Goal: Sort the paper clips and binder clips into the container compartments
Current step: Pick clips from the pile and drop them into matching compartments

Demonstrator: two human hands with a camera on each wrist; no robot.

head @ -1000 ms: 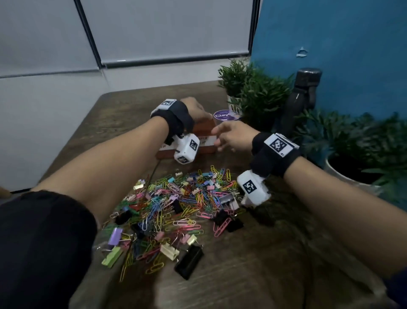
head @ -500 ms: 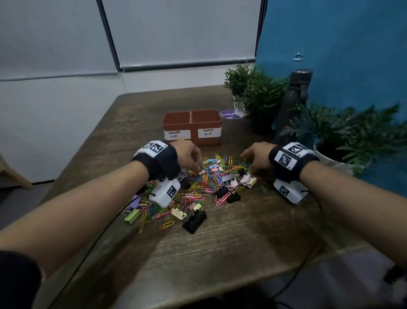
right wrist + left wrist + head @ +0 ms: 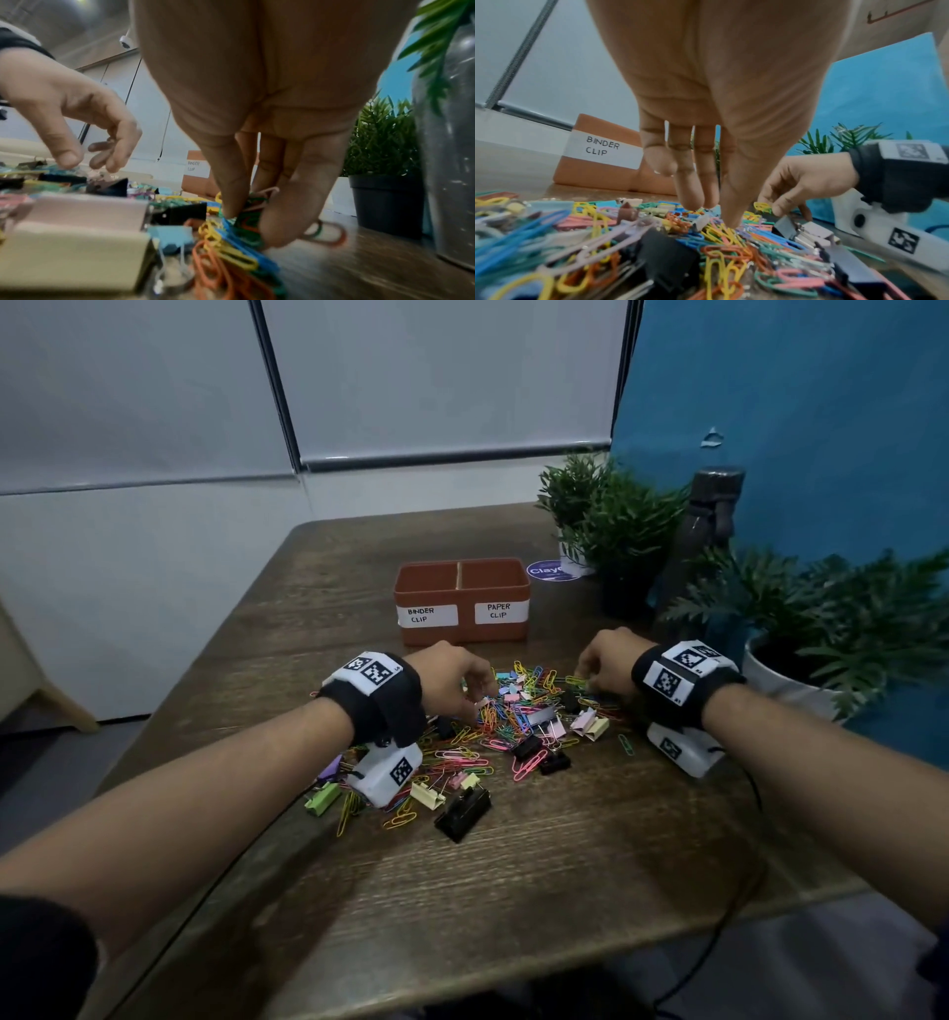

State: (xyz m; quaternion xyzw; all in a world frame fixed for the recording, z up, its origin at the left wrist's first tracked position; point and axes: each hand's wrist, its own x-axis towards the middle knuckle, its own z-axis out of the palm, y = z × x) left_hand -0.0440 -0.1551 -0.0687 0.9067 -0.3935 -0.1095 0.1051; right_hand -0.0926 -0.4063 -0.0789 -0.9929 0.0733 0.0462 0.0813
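Two hands work one mixed pile of clips (image 3: 493,742) on the surface (image 3: 513,891), near the two-compartment container (image 3: 462,600): lift only paper clips for the PAPER CLIP side. Right wrist view shows what head view hides: right hand (image 3: 257,121) pinching a paper clip bunch (image 3: 246,221); left hand (image 3: 718,101) fingers straight, touching clips.

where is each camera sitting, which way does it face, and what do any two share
Head: worn on the head, facing forward and down at the table, clip pile and container; both forearms and hands show.
Left wrist: under the left hand, facing along its fingers into the pile; the right hand shows too.
Right wrist: under the right hand, fingers pinching paper clips.
Both wrist views share the BINDER CLIP label.
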